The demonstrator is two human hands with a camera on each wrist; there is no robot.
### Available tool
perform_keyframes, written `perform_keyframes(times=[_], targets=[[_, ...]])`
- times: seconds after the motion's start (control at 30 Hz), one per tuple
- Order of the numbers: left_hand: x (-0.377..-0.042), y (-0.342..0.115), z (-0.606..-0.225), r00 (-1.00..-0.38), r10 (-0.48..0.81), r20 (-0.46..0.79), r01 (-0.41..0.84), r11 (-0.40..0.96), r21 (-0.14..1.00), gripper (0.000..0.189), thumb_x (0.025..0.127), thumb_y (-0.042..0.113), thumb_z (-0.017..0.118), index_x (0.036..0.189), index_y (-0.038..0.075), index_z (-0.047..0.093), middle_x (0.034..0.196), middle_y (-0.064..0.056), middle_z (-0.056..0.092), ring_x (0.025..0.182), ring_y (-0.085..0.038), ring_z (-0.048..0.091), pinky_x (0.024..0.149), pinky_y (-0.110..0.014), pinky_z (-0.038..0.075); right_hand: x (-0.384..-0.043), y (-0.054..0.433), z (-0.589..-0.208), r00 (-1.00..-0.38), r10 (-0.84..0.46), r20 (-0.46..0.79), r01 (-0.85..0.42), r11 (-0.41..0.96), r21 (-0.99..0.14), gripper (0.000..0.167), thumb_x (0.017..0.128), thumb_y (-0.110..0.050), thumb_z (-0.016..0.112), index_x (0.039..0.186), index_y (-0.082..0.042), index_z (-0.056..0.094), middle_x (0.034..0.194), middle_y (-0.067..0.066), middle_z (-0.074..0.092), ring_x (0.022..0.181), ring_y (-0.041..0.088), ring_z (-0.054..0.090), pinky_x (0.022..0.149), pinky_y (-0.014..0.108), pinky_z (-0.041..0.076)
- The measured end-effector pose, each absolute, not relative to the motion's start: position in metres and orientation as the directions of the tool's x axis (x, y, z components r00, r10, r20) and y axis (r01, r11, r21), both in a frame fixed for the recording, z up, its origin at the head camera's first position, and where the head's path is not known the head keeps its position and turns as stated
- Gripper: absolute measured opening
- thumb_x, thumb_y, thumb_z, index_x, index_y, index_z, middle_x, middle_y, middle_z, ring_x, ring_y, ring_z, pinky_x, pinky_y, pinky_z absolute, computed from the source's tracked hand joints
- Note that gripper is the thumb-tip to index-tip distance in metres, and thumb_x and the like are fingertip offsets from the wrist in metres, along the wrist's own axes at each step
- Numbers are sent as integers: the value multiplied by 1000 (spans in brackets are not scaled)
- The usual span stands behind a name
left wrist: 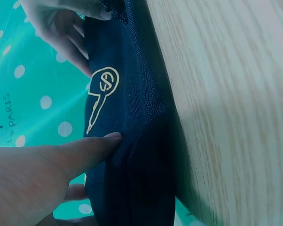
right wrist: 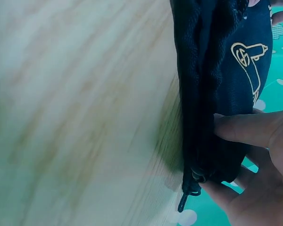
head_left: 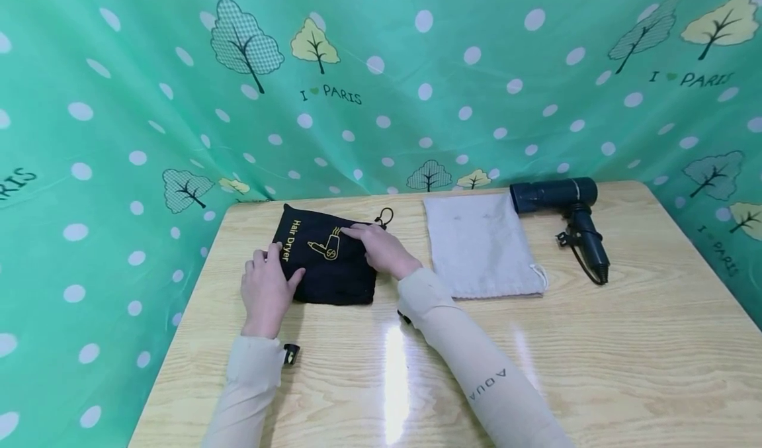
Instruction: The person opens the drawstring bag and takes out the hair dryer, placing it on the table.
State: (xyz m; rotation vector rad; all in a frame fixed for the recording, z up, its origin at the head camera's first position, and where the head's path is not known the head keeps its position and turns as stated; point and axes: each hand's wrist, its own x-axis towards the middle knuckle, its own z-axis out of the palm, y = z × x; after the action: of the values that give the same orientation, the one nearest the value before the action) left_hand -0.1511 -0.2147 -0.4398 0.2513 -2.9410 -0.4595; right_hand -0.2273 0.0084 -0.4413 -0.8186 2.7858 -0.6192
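A black drawstring pouch [head_left: 342, 282] lies on the table at left, printed in yellow with "Hair Dryer" and a dryer outline. My left hand [head_left: 266, 292] rests at its left end, thumb extended over the near left part of the cloth. At the opposite end, my right hand [head_left: 383, 249] lies over the pouch's edge with the index finger stretched along the cloth. In the right wrist view the right thumb [right wrist: 245, 129] touches the gathered mouth, close to the black cord loop [right wrist: 183, 201]. The pouch looks thick from the side; its inside is hidden.
A light grey drawstring pouch [head_left: 476, 249] lies flat right of the black one. Beyond it, a dark hair dryer [head_left: 550, 195] rests at the back right, its cord bundled along the handle. A green patterned curtain [head_left: 381, 97] hangs behind the wooden table [head_left: 625, 368].
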Motion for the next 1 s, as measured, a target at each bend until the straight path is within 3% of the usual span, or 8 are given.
perform_keyframes(times=[0.37, 0.57, 0.73, 0.87, 1.0], targets=[[-144, -212, -442, -961, -194, 196, -129, 945, 302, 68, 86, 34, 78, 139, 5, 47, 125, -29, 51, 102, -47, 52, 82, -57, 46, -232, 7, -443, -826, -562, -41, -483, 744, -461, 71, 89, 15, 54, 150, -19, 44, 155, 8, 42, 141, 31, 42, 114, 40, 38], [-148, -213, -438, -967, -183, 180, -118, 940, 321, 67, 89, 35, 75, 141, 5, 47, 125, -29, 53, 102, -47, 53, 80, -57, 48, -237, 11, -440, -815, -578, -30, -501, 731, -463, 73, 88, 15, 57, 151, -19, 43, 157, 10, 39, 141, 31, 41, 114, 40, 39], [-153, -227, -430, -982, -137, 130, -86, 937, 340, 59, 95, 40, 65, 141, 6, 49, 123, -29, 56, 102, -48, 59, 72, -59, 51, -238, 20, -437, -809, -586, -54, -483, 713, -509, 69, 94, 3, 60, 155, -20, 36, 160, 13, 32, 145, 33, 34, 118, 43, 32], [-158, -245, -425, -991, -111, 76, -71, 912, 405, 60, 98, 45, 60, 139, 3, 51, 120, -26, 60, 102, -44, 62, 74, -57, 51, -236, 29, -433, -825, -561, -70, -429, 701, -569, 67, 97, -8, 62, 156, -17, 31, 162, 13, 28, 149, 32, 26, 122, 44, 24], [-165, -258, -422, -993, -108, 52, -71, 881, 468, 64, 100, 51, 52, 139, 1, 52, 118, -24, 62, 105, -41, 63, 80, -57, 49, -234, 37, -431, -867, -492, -75, -366, 733, -573, 66, 97, -13, 64, 155, -9, 32, 158, 14, 32, 146, 31, 31, 119, 43, 31]])
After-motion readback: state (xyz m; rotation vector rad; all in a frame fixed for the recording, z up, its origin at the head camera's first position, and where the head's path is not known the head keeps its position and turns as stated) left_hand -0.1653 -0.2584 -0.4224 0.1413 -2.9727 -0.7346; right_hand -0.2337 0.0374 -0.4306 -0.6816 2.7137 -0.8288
